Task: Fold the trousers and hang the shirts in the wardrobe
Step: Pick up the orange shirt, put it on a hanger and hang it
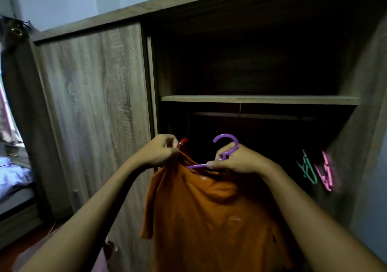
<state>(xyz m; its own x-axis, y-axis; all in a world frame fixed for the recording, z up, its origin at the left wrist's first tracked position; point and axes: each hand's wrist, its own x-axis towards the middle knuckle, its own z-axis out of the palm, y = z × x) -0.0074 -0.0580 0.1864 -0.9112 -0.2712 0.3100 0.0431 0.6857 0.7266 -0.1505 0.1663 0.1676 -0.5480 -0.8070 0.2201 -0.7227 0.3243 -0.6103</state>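
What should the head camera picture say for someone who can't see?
A person fits an orange shirt onto a purple hanger at an open wardrobe: left hand pinching the shirt, right hand gripping the hanger. A green hanger and a pink hanger hang inside.

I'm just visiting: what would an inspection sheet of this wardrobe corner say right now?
Surface: wooden shelf above the hanging rail.
Job's things: orange shirt partly over a purple hanger, not yet on the rail.
Clutter: green hanger and pink hanger hanging at right; red item at left, unclear.
Hands: left hand grips the shirt's top edge; right hand holds the hanger below its hook.
Cables: nothing seen.
Surroundings: wardrobe door, bluish cloth on a bed at left.
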